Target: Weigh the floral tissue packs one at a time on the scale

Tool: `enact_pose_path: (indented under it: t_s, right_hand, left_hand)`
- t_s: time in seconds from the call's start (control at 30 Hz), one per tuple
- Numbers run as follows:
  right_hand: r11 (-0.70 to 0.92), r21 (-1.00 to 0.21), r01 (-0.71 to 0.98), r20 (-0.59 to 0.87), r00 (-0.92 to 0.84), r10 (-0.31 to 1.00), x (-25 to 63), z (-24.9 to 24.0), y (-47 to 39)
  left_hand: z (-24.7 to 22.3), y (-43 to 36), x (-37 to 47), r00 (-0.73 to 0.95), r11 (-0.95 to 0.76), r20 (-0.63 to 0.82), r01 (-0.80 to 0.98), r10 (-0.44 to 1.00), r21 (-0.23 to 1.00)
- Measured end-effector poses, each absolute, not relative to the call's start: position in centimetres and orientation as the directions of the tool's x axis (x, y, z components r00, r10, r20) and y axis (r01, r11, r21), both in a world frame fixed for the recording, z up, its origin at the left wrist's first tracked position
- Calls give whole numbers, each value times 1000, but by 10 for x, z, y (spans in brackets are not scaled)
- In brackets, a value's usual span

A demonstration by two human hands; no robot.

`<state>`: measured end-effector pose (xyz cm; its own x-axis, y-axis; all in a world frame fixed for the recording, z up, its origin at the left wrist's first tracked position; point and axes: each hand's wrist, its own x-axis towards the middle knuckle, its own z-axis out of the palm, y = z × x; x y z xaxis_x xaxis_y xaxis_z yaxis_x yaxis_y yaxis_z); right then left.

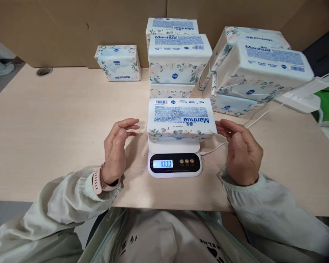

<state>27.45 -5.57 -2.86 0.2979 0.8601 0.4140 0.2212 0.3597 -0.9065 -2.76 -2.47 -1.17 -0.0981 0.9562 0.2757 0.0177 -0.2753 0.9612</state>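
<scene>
A white tissue pack (182, 117) with blue print and a floral side rests on a small white kitchen scale (175, 174), whose lit display reads 100.0. To the left of the pack, my left hand (116, 149) is held with fingers apart and holds nothing; a gap separates it from the pack. My right hand (241, 153) is at the pack's right end, fingers extended and holding nothing. Its fingertips are very near the pack's edge; whether they touch it I cannot tell.
Stacked tissue packs (178, 71) stand behind the scale, with more stacks (271, 69) at the back right. A single pack (119, 64) stands back left. A white cable (263, 116) runs from the scale toward a power strip (304, 98). Cardboard (71, 33) lines the back.
</scene>
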Motion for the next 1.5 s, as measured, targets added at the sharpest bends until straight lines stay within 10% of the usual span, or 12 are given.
enact_pose_path:
  t_s: [1.5]
  right_hand:
    - [343,-913,223,405,378,833,270,-20,-59]
  left_hand:
    - [-9,-24,-26,-125,-280,274,-35,954,959]
